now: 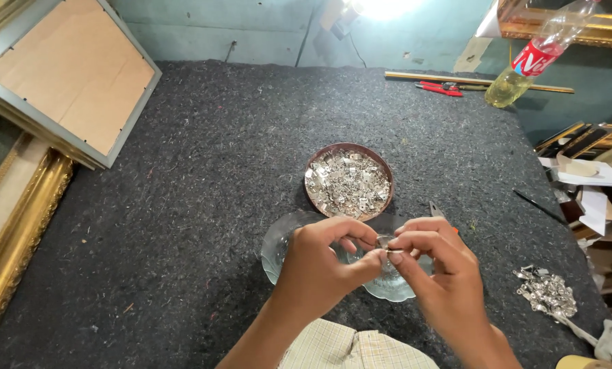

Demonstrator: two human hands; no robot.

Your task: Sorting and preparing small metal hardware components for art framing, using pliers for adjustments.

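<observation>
While your left hand [320,270] and right hand [436,266] met above the glass dish [278,249], you pinched one small metal clip [388,246] between closed fingers [371,263]. It looked light, stiff and slippery, best held by its flat edges. More clips filled the round tin [348,183] on the desk [183,239].

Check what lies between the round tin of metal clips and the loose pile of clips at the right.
In the head view, between the tin and the loose pile lies mostly bare grey felt, with the tip of a small orange-handled tool behind the right hand.
</observation>
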